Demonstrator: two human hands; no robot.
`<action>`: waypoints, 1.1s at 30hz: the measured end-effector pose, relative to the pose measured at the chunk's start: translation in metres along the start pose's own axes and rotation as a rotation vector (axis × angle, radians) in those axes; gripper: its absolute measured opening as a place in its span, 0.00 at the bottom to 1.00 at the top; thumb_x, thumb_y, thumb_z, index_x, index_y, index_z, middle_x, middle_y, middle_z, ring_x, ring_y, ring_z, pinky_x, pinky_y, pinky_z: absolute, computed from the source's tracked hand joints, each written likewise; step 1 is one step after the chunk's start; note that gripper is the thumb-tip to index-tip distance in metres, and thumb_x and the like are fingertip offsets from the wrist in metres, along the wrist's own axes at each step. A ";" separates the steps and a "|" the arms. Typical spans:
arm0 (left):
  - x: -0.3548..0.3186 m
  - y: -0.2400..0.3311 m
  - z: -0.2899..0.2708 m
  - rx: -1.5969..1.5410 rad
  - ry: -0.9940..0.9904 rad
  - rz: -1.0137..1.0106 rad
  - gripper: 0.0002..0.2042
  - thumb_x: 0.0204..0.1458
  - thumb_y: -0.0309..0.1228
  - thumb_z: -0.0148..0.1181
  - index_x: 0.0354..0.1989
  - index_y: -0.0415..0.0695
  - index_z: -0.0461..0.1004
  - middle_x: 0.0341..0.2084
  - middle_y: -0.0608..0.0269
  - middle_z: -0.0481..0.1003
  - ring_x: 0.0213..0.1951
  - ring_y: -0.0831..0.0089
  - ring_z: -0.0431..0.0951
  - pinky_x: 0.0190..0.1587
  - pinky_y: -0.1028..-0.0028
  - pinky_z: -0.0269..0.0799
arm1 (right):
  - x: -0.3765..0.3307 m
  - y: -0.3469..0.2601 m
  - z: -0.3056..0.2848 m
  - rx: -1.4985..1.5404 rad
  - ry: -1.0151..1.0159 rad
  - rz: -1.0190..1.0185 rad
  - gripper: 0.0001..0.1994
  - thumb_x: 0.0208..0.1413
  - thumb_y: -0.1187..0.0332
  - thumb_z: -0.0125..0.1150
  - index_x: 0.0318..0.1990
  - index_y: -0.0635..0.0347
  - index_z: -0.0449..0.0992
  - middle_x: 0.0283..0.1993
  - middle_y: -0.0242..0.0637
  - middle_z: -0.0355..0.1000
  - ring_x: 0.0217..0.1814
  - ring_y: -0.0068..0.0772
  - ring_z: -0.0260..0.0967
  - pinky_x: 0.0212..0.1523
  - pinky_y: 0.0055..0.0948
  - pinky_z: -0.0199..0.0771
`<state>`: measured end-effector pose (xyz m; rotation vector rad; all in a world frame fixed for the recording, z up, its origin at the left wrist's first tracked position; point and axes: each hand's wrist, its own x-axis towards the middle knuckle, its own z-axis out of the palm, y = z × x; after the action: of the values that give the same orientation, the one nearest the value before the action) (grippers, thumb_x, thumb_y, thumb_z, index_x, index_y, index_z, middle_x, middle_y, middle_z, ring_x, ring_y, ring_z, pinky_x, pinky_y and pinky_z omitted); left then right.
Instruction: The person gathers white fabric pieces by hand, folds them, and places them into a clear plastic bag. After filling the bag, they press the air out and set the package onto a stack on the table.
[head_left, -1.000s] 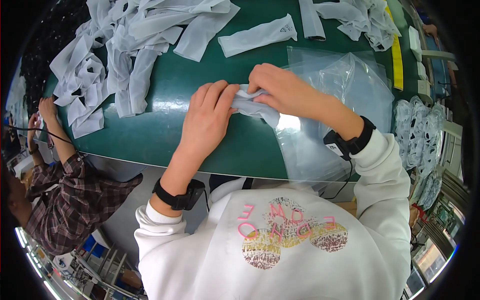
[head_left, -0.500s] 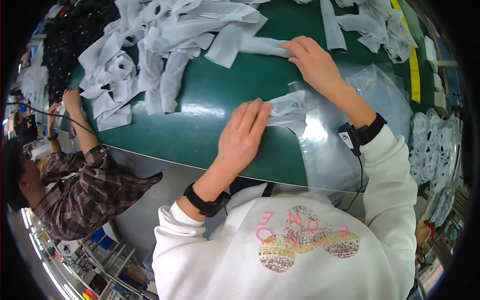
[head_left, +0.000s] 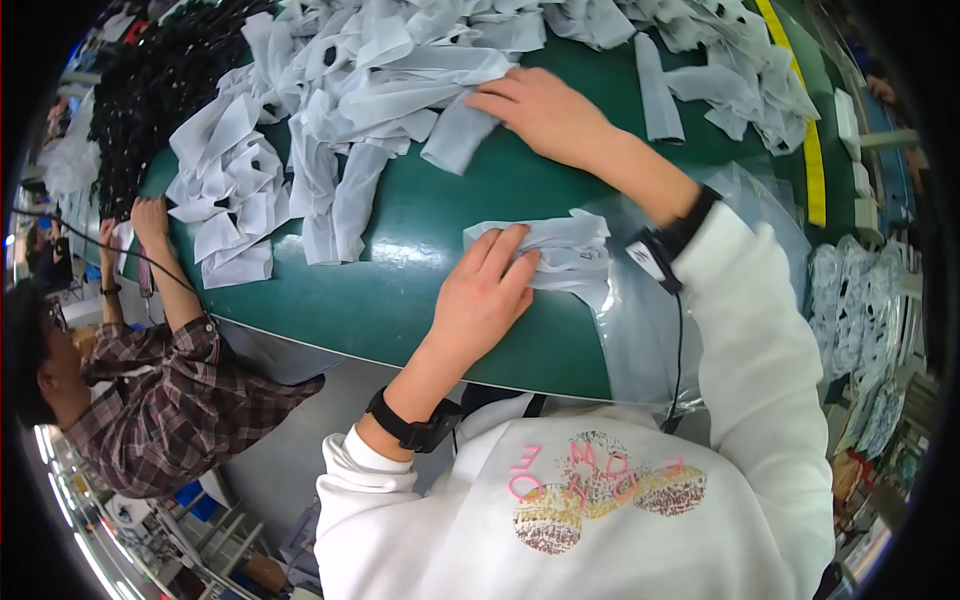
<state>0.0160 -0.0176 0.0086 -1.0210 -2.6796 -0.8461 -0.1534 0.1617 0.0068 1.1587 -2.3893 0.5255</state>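
Note:
My left hand (head_left: 483, 290) rests with outstretched fingers on a few whitish, translucent pieces like frosted plastic sleeves (head_left: 568, 245), one bearing a small dark print. Their right ends overlap a large clear plastic sheet (head_left: 645, 340). Farther away, my right hand (head_left: 550, 115) reaches across to the near edge of a heap of similar pale sleeves (head_left: 385, 75). Its fingers close on the end of one sleeve (head_left: 458, 140) there; the fingertips are partly hidden among the pieces.
Beneath everything lies a green tabletop (head_left: 420, 320). More pale sleeves (head_left: 740, 75) lie at the far right beside a yellow strip (head_left: 812, 150). A black heap (head_left: 150, 100) sits far left. A co-worker in a plaid shirt (head_left: 200, 400) works on the left. Clear bundles (head_left: 855, 300) hang at right.
My right hand has moved left, further onto the heap, where a sleeve's end stuck out before. My left hand has slid slightly, uncovering more of the sleeves under it.

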 end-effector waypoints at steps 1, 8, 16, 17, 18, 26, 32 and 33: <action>-0.002 0.001 -0.002 0.005 -0.007 -0.014 0.21 0.34 0.25 0.66 0.42 0.43 0.74 0.52 0.56 0.69 0.52 0.58 0.70 0.50 0.64 0.73 | 0.001 0.000 0.013 -0.119 -0.023 -0.007 0.15 0.50 0.72 0.60 0.48 0.60 0.75 0.43 0.36 0.74 0.47 0.39 0.71 0.46 0.34 0.73; -0.003 -0.005 -0.010 0.078 -0.034 -0.051 0.21 0.34 0.24 0.66 0.42 0.43 0.74 0.54 0.56 0.68 0.54 0.54 0.69 0.51 0.62 0.72 | -0.048 -0.016 -0.019 0.073 -0.221 0.082 0.13 0.53 0.68 0.59 0.46 0.59 0.77 0.43 0.34 0.75 0.46 0.40 0.71 0.45 0.35 0.73; 0.022 -0.026 -0.014 -0.030 -0.008 0.067 0.21 0.31 0.23 0.68 0.40 0.45 0.74 0.58 0.57 0.66 0.58 0.50 0.66 0.53 0.60 0.71 | -0.044 -0.031 -0.065 0.644 -0.728 0.543 0.12 0.56 0.63 0.60 0.43 0.60 0.78 0.44 0.39 0.75 0.40 0.42 0.72 0.41 0.37 0.74; 0.023 -0.028 -0.012 -0.086 -0.045 0.064 0.21 0.31 0.22 0.68 0.39 0.45 0.74 0.58 0.56 0.66 0.57 0.50 0.66 0.52 0.60 0.71 | -0.042 -0.028 -0.067 0.658 -0.768 0.552 0.12 0.56 0.63 0.60 0.44 0.60 0.77 0.44 0.39 0.75 0.40 0.42 0.73 0.40 0.38 0.74; 0.025 -0.031 -0.011 -0.139 -0.080 0.061 0.21 0.30 0.22 0.68 0.39 0.45 0.73 0.58 0.56 0.66 0.57 0.50 0.66 0.52 0.61 0.71 | -0.041 -0.024 -0.070 0.671 -0.808 0.557 0.12 0.56 0.63 0.60 0.44 0.60 0.77 0.44 0.40 0.75 0.39 0.43 0.73 0.40 0.39 0.74; 0.018 -0.014 -0.008 -0.093 -0.084 0.012 0.20 0.30 0.22 0.68 0.37 0.45 0.72 0.57 0.56 0.67 0.55 0.53 0.68 0.51 0.62 0.72 | -0.089 0.053 -0.038 -0.688 -0.170 0.909 0.14 0.54 0.63 0.62 0.45 0.59 0.71 0.43 0.40 0.74 0.40 0.45 0.73 0.39 0.38 0.73; 0.019 -0.019 -0.014 -0.088 -0.122 0.042 0.22 0.30 0.22 0.69 0.38 0.46 0.72 0.56 0.57 0.67 0.55 0.54 0.68 0.51 0.62 0.72 | -0.077 0.015 -0.039 0.117 -0.083 0.609 0.17 0.53 0.63 0.62 0.48 0.57 0.71 0.43 0.39 0.73 0.42 0.44 0.73 0.41 0.36 0.74; 0.020 -0.018 -0.015 -0.074 -0.129 0.046 0.22 0.30 0.22 0.69 0.39 0.46 0.72 0.56 0.57 0.67 0.55 0.54 0.67 0.51 0.62 0.72 | -0.069 0.008 -0.043 0.296 -0.137 0.636 0.18 0.53 0.63 0.62 0.50 0.57 0.71 0.43 0.39 0.73 0.43 0.44 0.73 0.41 0.36 0.74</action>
<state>-0.0120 -0.0259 0.0192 -1.1872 -2.7364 -0.9065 -0.1124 0.2318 0.0049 0.5169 -2.8600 1.0569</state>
